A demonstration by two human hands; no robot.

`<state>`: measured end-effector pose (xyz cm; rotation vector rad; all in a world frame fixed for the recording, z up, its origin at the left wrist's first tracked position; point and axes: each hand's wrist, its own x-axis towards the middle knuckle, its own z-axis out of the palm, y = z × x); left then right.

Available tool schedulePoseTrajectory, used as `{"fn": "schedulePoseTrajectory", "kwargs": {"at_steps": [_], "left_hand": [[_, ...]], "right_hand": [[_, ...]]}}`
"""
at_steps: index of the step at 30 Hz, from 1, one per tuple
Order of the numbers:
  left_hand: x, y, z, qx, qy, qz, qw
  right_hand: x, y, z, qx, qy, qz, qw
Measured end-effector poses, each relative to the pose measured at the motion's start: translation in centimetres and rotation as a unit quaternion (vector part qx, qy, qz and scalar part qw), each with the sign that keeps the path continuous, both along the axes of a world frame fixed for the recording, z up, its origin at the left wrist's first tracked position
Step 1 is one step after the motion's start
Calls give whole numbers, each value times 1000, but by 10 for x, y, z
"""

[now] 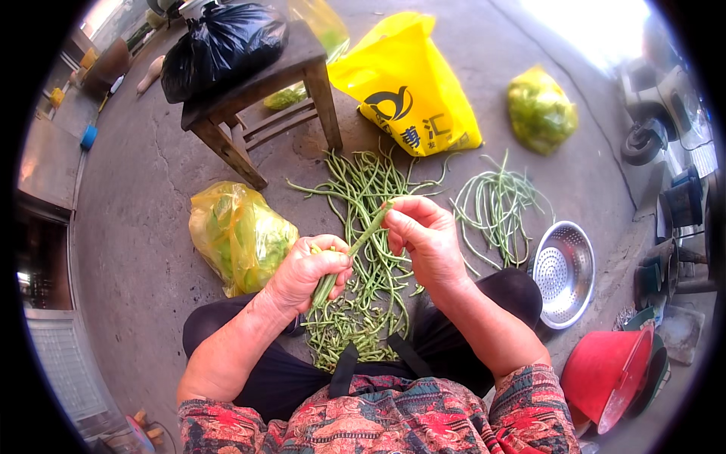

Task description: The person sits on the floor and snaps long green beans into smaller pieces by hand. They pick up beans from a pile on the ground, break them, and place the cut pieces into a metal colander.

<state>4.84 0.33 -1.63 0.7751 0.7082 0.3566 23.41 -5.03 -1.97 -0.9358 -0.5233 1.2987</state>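
My left hand (pixel 315 269) is closed around a small bunch of green long beans (pixel 324 290). One bean (pixel 370 228) slants up from it to my right hand (pixel 422 235), whose thumb and forefinger pinch its tip. Beneath both hands, a heap of whole long beans (pixel 368 187) spreads on the concrete floor. Short broken bean pieces (pixel 340 335) lie in a pile between my knees. To the right rests a looser coil of paler long beans (pixel 493 210). A perforated metal colander (pixel 567 278) is beside my right knee.
A tied yellow bag of greens (pixel 241 238) sits at the left. Behind it, a wooden stool (pixel 255 85) bears a black plastic bag (pixel 227 48). A yellow printed bag (pixel 408 85) and another bag of greens (pixel 541 110) lie ahead. A red bucket (pixel 604 374) is at lower right.
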Motion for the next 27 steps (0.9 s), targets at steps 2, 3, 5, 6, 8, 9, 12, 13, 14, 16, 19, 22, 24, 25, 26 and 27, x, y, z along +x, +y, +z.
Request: {"fn": "schedulePoseTrajectory", "kwargs": {"at_steps": [2,3,5,6,8,9,12,13,14,16,19,22,24,25,26,27], "left_hand": [[0,0,1,11,8,1,1000],[1,-1,3,14,8,-4,1000],[1,-1,6,18,9,-14,1000],[0,-2,6,19,3,-18,1000],[-2,-3,6,21,-8,-26,999],[-3,-3,6,16,-5,-33,999],[-6,-3,7,6,-4,-44,999],[-6,-3,6,7,-7,-42,999],[-6,-3,6,8,-11,-40,999],[-4,-3,5,23,9,-16,1000],[-3,0,2,20,22,42,999],[-7,10,-5,-26,48,135,989],[-17,24,-13,-70,65,194,976],[-20,26,-17,-87,32,176,980],[-23,27,-19,-104,-1,159,982],[-22,27,-17,-123,-34,138,982]], "right_hand": [[1,0,-3,12,-20,1,1000],[2,0,-2,15,-26,-4,1000],[3,0,-1,20,-40,-13,999],[4,0,-1,27,-47,-9,998],[6,-1,0,40,-61,1,997],[6,-1,1,42,-53,-8,998],[9,1,4,40,-44,-21,998],[9,1,3,41,-43,-20,998],[9,1,2,43,-42,-18,998],[9,1,0,45,-43,-22,998],[7,-2,-1,49,-48,-35,997],[2,-4,5,71,-38,-72,994],[12,0,13,116,-55,-134,983],[15,0,20,120,-65,-124,983],[14,-1,18,108,-55,-86,989],[12,-4,14,93,-45,-50,993]]}}
